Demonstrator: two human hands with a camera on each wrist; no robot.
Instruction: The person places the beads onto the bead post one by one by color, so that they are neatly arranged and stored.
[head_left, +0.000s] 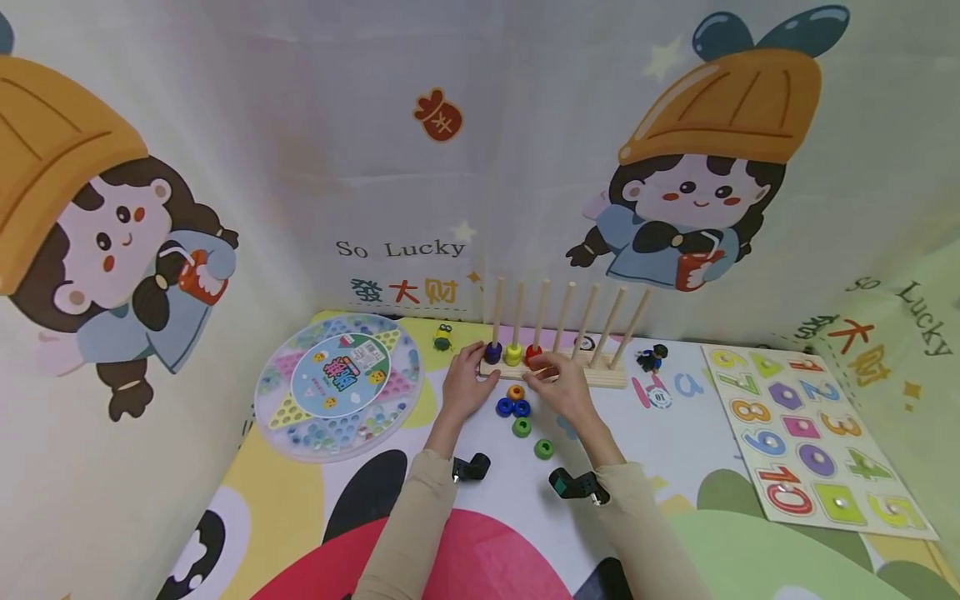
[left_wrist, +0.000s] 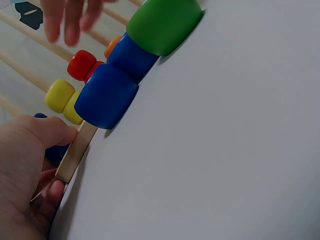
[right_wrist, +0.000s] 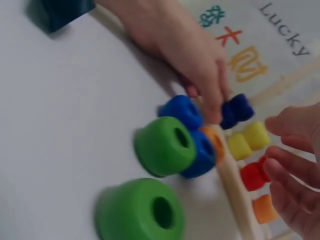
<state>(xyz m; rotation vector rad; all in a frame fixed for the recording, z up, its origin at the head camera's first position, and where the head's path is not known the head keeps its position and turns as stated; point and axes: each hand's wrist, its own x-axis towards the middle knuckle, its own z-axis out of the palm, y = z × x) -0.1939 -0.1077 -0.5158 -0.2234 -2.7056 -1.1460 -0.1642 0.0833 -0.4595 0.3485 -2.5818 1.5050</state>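
Observation:
A wooden peg rack (head_left: 606, 379) with a row of upright pegs stands near the back wall. My left hand (head_left: 467, 385) grips the left end of its base (left_wrist: 80, 150), thumb along the front edge. Dark blue beads (right_wrist: 237, 110), yellow beads (right_wrist: 248, 140) and red beads (right_wrist: 254, 175) sit in pairs on the first three pegs. My right hand (head_left: 564, 390) hovers at the rack with loosely bent fingers, nothing visible between them. Beside those fingers, an orange bead (right_wrist: 264, 209) is at the fourth peg. Before the rack lie loose orange (head_left: 516, 392), blue (head_left: 505, 407) and green beads (head_left: 544, 449).
A round marble board (head_left: 277, 433) lies to the left, with a small yellow figure (head_left: 443, 337) beside it. Right of the rack is a dark toy figure (head_left: 652, 358). A number puzzle board (head_left: 817, 442) lies at far right. Printed cloth (head_left: 525, 167) hangs behind.

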